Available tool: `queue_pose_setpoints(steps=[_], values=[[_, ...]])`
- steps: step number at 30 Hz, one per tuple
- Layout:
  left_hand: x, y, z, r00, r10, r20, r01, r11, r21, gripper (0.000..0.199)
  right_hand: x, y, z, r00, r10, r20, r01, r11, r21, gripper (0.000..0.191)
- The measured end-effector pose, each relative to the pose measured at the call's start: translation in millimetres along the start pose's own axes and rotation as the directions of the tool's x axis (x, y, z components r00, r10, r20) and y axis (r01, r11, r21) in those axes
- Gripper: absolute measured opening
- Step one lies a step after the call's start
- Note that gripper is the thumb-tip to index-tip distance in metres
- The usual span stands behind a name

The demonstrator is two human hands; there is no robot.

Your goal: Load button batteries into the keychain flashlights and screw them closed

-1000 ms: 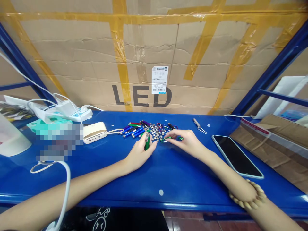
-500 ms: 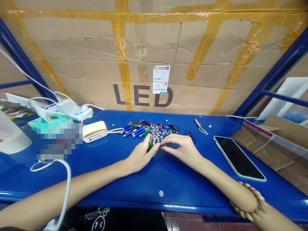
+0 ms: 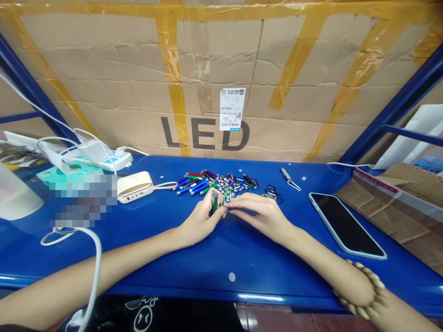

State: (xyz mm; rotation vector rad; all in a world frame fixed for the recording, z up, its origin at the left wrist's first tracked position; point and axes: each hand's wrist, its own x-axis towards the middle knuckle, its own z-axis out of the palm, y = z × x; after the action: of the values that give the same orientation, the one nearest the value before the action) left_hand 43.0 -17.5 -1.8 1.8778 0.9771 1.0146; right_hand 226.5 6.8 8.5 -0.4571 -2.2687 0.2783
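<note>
From where I'm standing, looking along the head view, the two hands are meeting at the fingertips over the blue metal bench point(image 3: 207, 272). The left hand point(image 3: 199, 223) is closing round a short green metal tube point(image 3: 214, 205), whose silvery end is pointing up. The right hand point(image 3: 272, 216) is bringing its thumb and fingers in beside a small green carabiner clip point(image 3: 225, 197); its fingertips are partly hidden, so I can't tell whether they are pinching the clip or only touching it.

Just beyond the fingers, blue, red, purple and green metal tubes point(image 3: 199, 186) are lying at angles, with small silver round pieces point(image 3: 231, 184) scattering loosely among them. A few black clips point(image 3: 272, 190) are sitting near the right hand, and a silver tube with a wire clip point(image 3: 286, 175) is lying apart from the pile. A black-screened phone in a pale case point(image 3: 346, 226) is resting near the right forearm.

To my eye, a loose pinch could be letting the little clip slip and vanish among the similar bits. A knuckle brushing forward could be sending the round pieces rolling, and a tilting grip could be dropping the smooth tube.
</note>
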Motion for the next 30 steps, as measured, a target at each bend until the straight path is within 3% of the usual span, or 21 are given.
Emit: queue_pose_setpoints(steps=[5,8,11,15,21,30], values=[[0,0,0.1,0.999,-0.042,-0.024,0.042,0.999,0.0,0.02,2,3,-8,0.998,0.051,0.027,-0.048,0.994,-0.102,0.026],[0,1,-0.8,1.0,-0.027,-0.006,0.027,0.998,0.064,0.02,4,4,-13,0.993,0.026,0.116,-0.005,0.984,-0.178,0.032],[0,2,-1.2,1.0,-0.009,0.026,0.006,0.994,0.106,0.02,3,5,-14,0.977,-0.019,0.212,0.053,0.987,-0.152,0.03],[-1,1,-0.2,1.0,-0.007,-0.014,0.009,0.99,0.144,0.017,1,7,-11,0.979,-0.003,0.204,0.027,0.993,-0.112,0.027],[0,1,0.4,0.999,0.021,-0.046,-0.013,0.985,0.174,0.016,2,0,-8,0.949,0.036,0.312,0.045,0.968,-0.248,0.027],[0,5,0.3,0.998,0.012,-0.066,0.002,0.977,0.212,0.015,2,1,-2,0.96,-0.003,0.281,0.091,0.95,-0.299,0.034]])
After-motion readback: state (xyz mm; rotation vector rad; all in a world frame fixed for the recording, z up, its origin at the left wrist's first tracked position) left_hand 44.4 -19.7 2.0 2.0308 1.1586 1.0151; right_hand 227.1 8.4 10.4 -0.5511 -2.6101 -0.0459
